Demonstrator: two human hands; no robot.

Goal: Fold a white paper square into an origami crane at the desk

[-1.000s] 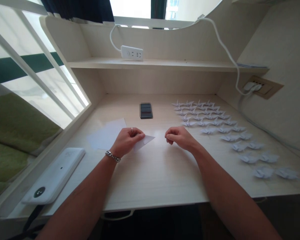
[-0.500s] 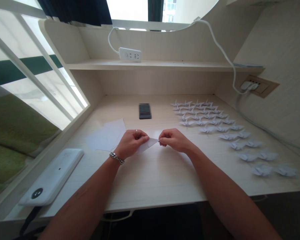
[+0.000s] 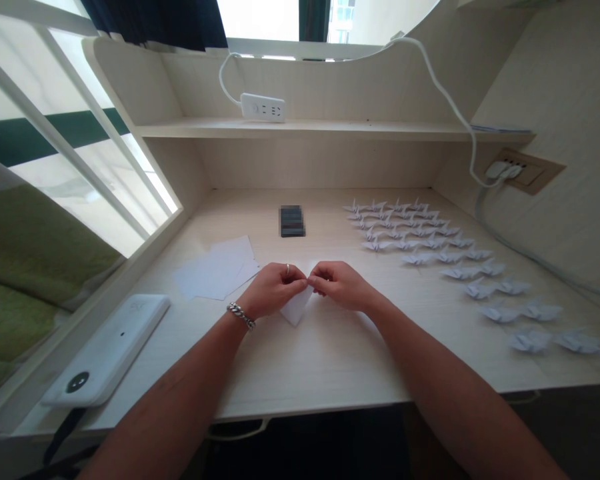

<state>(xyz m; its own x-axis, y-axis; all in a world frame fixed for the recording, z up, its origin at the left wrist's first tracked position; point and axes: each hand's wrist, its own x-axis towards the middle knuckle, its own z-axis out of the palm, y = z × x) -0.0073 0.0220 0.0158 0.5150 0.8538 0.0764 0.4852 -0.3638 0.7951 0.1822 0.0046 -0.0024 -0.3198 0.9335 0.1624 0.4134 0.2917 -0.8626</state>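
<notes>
A folded piece of white paper [image 3: 296, 311] hangs between my hands over the middle of the desk, one corner pointing down toward me. My left hand [image 3: 275, 288], with a ring and a chain bracelet [image 3: 241, 315], pinches its upper edge. Close against it, my right hand [image 3: 341, 285] is closed with thumb and fingertips on the upper right corner of the same paper. The fingers hide the top of the fold. Left of my hands lie loose white paper sheets [image 3: 215, 268]. To the right stand rows of white paper cranes [image 3: 420, 230].
A dark, blurred-out box [image 3: 292, 221] lies behind my hands. At the left edge rests a white power bank [image 3: 110, 350] with a black cable. A shelf [image 3: 330, 128] crosses the back, holding a white power strip [image 3: 263, 108]. A wall socket [image 3: 525, 171] with plugs is at right.
My right hand has moved left until its fingertips meet those of my left hand. The paper has turned, its point now facing down instead of right. The view has shifted slightly.
</notes>
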